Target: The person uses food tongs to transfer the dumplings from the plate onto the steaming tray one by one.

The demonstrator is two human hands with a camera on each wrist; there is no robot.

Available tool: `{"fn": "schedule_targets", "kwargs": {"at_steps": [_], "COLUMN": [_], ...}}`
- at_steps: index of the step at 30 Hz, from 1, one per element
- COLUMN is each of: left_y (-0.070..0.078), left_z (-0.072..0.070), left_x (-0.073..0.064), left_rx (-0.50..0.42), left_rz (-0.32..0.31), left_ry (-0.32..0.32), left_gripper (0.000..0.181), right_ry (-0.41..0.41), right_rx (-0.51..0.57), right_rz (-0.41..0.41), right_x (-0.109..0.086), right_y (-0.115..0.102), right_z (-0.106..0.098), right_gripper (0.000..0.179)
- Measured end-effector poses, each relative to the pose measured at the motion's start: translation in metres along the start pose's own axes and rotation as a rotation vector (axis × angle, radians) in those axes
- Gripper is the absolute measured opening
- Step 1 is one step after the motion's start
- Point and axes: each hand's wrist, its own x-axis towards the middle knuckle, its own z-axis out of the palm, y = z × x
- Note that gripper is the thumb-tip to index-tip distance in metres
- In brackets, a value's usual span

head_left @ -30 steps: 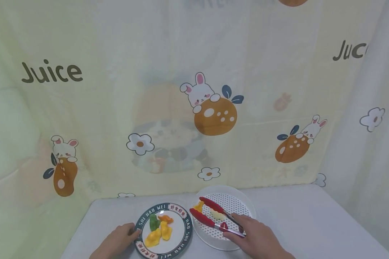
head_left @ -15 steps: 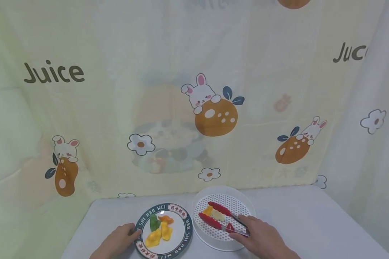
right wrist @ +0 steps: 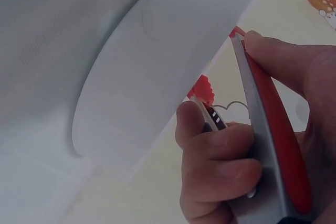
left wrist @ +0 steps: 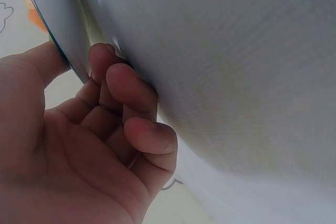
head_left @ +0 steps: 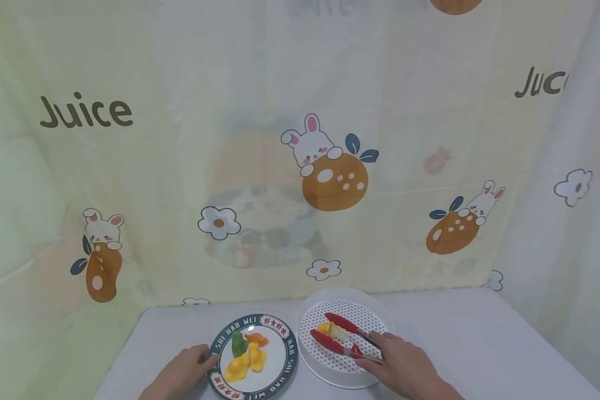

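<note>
OK, R hand (head_left: 405,364) grips tongs (head_left: 330,343), L hand (head_left: 182,369) pinches plate (head_left: 275,350) at left rim. Yellow dumpling (head_left: 324,328), btwn tong tips in/over white basket (head_left: 337,380) on right, prob. light + soft: hold mid-body, gently.

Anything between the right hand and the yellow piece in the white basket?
Yes: in the head view, a pale piece lies beside the yellow piece, on the side toward the right hand. The tongs it holds reach past that, one arm on either side. Tip contact: can't tell.
</note>
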Motion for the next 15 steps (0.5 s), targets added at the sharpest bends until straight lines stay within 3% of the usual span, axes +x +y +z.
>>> {"fn": "schedule_targets", "kwargs": {"at_steps": [15], "left_y": [-0.0013], "left_z": [-0.0001], "left_x": [-0.0009], "left_rx": [0.008], "left_rz": [0.026], "left_ry": [0.005], "left_gripper": [0.038], "right_ry": [-0.002], "right_rx": [0.001], "right_rz": [0.009], "right_x": [-0.0007], "right_y": [-0.0002], "right_z": [-0.0005], "right_gripper": [0.086]}}
